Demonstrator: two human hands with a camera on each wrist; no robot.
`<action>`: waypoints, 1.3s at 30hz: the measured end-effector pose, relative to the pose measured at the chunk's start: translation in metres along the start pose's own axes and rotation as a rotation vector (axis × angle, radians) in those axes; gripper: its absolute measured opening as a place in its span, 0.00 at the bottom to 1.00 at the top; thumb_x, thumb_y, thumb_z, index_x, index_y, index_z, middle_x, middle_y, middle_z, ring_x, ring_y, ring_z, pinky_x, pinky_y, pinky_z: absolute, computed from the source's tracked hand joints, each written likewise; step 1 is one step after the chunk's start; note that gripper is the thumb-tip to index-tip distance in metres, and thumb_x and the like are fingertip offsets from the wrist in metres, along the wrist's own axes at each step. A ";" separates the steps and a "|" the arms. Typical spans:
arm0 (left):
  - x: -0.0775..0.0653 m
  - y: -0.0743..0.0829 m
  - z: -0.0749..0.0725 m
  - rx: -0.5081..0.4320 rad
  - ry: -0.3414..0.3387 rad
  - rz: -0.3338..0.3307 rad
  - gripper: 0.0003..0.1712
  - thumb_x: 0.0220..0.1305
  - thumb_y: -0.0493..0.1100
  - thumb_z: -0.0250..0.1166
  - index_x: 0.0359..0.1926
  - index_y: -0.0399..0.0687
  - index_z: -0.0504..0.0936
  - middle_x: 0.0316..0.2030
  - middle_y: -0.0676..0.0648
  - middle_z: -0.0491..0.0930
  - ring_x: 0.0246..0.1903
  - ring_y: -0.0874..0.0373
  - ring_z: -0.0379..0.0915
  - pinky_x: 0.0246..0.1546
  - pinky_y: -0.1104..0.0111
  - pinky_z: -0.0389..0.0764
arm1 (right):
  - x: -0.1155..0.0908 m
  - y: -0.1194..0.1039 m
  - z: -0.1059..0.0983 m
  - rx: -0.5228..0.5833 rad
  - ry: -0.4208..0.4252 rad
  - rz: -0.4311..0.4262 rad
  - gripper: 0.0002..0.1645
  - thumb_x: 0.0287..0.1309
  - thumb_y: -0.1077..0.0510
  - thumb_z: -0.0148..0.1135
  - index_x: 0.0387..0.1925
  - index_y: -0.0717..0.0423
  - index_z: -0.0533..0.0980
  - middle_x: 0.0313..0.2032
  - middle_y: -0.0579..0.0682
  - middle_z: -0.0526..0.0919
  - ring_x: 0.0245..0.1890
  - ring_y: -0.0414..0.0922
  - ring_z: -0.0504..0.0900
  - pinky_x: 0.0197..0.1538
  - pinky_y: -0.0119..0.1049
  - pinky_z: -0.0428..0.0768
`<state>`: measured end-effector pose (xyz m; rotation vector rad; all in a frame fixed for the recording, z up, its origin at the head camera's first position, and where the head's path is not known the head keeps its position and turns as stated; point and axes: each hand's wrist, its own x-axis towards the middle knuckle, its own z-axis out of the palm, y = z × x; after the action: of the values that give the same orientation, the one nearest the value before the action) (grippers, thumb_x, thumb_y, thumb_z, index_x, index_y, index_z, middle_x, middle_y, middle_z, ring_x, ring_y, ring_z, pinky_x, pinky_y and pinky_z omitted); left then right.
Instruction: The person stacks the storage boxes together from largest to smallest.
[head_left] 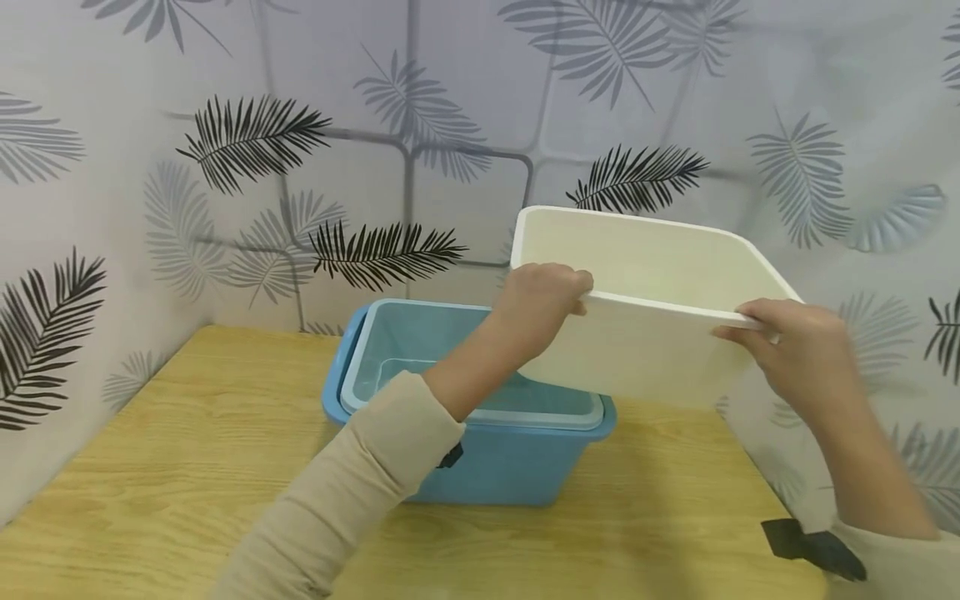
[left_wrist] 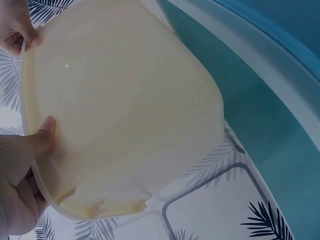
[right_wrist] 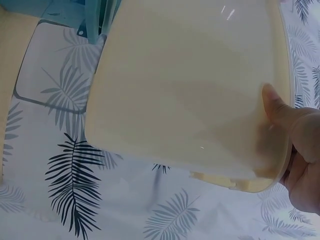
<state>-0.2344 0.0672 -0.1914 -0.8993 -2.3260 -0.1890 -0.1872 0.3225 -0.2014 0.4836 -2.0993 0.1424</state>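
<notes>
Both hands hold up a cream plastic bin by its near rim, raised and overlapping the right end of a blue bin in the head view. My left hand grips the rim near its left end, the thumb flat against the outer wall. Toward the right corner, my right hand pinches the same rim, its thumb pressed on the wall. On the table stands the blue bin, with a lighter blue bin nested inside it.
A wood-grain table carries the nested bins near its back edge. Behind it hangs a pale curtain printed with leaves. A dark strap piece sits by the right sleeve.
</notes>
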 end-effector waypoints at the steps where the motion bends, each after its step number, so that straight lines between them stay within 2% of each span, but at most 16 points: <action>1: -0.001 -0.002 -0.001 -0.006 0.004 -0.001 0.08 0.52 0.48 0.62 0.29 0.49 0.79 0.28 0.53 0.83 0.27 0.61 0.77 0.26 0.74 0.75 | 0.001 -0.002 0.001 0.004 0.001 -0.001 0.12 0.34 0.60 0.70 0.23 0.65 0.79 0.21 0.58 0.82 0.19 0.54 0.76 0.28 0.38 0.67; 7: -0.008 -0.013 -0.007 -0.032 -0.020 -0.022 0.09 0.52 0.47 0.62 0.31 0.47 0.79 0.29 0.51 0.83 0.28 0.59 0.77 0.29 0.73 0.76 | 0.007 -0.016 0.005 0.016 -0.008 0.027 0.12 0.30 0.63 0.71 0.24 0.64 0.79 0.21 0.57 0.82 0.19 0.54 0.75 0.28 0.43 0.69; 14: -0.022 -0.024 -0.015 -0.045 -0.015 -0.033 0.09 0.52 0.46 0.62 0.30 0.46 0.79 0.28 0.50 0.82 0.27 0.58 0.77 0.28 0.71 0.77 | 0.012 -0.031 0.010 0.032 -0.053 0.056 0.14 0.31 0.61 0.70 0.26 0.64 0.79 0.24 0.59 0.83 0.22 0.56 0.76 0.30 0.48 0.69; 22: -0.036 -0.035 -0.019 -0.030 0.021 -0.046 0.08 0.51 0.47 0.63 0.27 0.47 0.77 0.25 0.50 0.81 0.23 0.58 0.73 0.25 0.72 0.75 | 0.016 -0.046 0.019 0.043 -0.041 0.047 0.13 0.32 0.60 0.70 0.25 0.62 0.79 0.24 0.58 0.83 0.22 0.55 0.77 0.28 0.48 0.72; 33: -0.055 -0.051 -0.024 -0.019 0.086 -0.097 0.08 0.48 0.46 0.66 0.29 0.48 0.79 0.25 0.51 0.81 0.24 0.58 0.76 0.23 0.71 0.76 | 0.022 -0.068 0.031 0.062 -0.021 -0.008 0.12 0.35 0.59 0.70 0.24 0.63 0.79 0.22 0.57 0.83 0.22 0.53 0.79 0.30 0.45 0.73; 39: -0.062 -0.060 -0.030 -0.030 0.077 -0.116 0.08 0.48 0.46 0.65 0.29 0.48 0.79 0.26 0.51 0.82 0.26 0.57 0.76 0.26 0.69 0.77 | 0.026 -0.077 0.038 0.083 -0.019 -0.017 0.12 0.35 0.59 0.70 0.23 0.63 0.79 0.21 0.55 0.83 0.21 0.52 0.78 0.29 0.42 0.71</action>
<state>-0.2225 -0.0232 -0.2000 -0.7584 -2.3106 -0.3021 -0.1986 0.2336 -0.2071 0.5546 -2.1136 0.2169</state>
